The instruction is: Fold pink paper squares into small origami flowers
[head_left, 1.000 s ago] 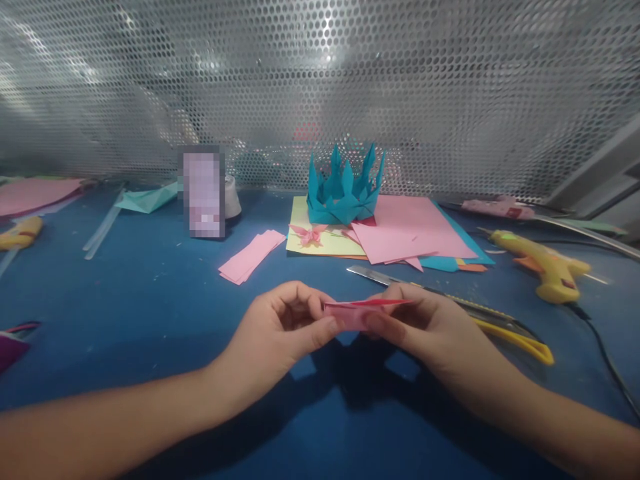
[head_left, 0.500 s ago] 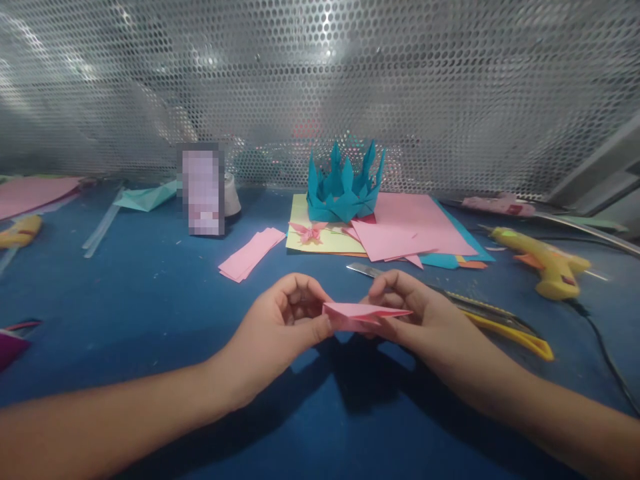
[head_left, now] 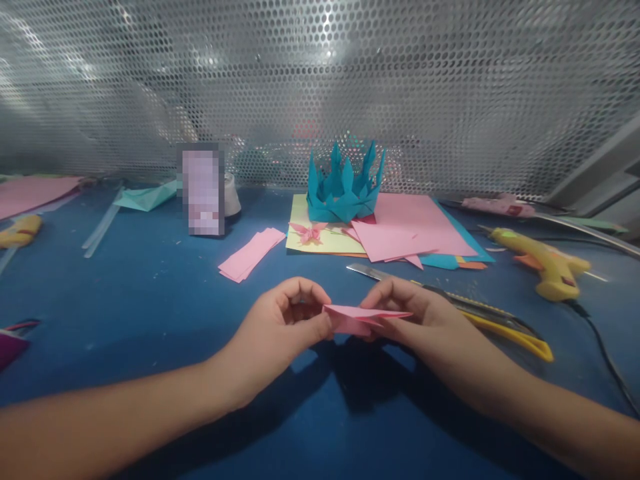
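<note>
Someone at a blue table (head_left: pixel 150 293) has a folded pink paper (head_left: pixel 354 323) held up above the surface between both hands; clock directions here run from it, twelve being away from the person. It's a small, flat-sided piece, its upper layer creased and slightly parted from the lower, drawing out to a thin point at three o'clock. The left hand (head_left: pixel 280 327) pinches its nine o'clock end between thumb and fingers. The right hand (head_left: pixel 425 320) grips the opposite side, fingers curled behind, the point lying across it.

At twelve stands a teal paper crown (head_left: pixel 344 203), ring-shaped and open-topped; its front points screen most of the inside from me. It sits on stacked coloured sheets (head_left: pixel 415 227). Around ten, a white tapered object (head_left: pixel 231 197) is half hidden behind a blurred phone (head_left: pixel 203 193); cup or spool, I can't tell. Near nine, a purple item (head_left: pixel 11 348), possibly a pouch, is cut off at the edge, something red showing along its top.
</note>
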### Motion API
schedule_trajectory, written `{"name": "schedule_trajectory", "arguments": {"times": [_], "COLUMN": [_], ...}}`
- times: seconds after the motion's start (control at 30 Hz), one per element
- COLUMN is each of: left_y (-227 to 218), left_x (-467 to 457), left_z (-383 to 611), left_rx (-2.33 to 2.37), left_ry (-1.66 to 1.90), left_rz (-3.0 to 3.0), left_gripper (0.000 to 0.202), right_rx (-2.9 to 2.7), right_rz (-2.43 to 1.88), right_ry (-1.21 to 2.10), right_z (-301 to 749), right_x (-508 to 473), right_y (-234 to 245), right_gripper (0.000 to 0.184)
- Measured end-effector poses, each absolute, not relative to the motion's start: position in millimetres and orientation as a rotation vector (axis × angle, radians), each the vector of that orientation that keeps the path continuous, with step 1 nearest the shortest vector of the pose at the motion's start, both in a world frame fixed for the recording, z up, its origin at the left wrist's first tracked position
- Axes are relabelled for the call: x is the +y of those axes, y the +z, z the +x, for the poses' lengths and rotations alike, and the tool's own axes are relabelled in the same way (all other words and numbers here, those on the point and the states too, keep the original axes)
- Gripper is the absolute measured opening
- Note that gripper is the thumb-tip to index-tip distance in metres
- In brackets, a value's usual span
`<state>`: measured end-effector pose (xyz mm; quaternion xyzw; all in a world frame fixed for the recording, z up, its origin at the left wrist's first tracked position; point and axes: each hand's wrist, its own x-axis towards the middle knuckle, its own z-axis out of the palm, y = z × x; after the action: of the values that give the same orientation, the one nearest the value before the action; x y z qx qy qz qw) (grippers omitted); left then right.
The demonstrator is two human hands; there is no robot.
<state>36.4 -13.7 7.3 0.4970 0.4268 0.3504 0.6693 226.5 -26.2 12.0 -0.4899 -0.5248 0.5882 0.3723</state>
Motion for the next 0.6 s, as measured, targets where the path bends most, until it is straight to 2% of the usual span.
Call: {"name": "schedule_trajectory", "arguments": {"times": [0.6], "left_y": [7.0], "left_x": [-11.9], "left_z": [34.4], "left_rx": [1.035], "left_ry": [0.759], "left_rz": [1.132], "left_gripper": [0.01], "right_rx": [-1.365], "right_rz": [-1.279], "right_ry": [1.51], "right_z": [226.2], "right_x": [-25.9], "right_y": [12.6], "right_gripper": [0.019]}}
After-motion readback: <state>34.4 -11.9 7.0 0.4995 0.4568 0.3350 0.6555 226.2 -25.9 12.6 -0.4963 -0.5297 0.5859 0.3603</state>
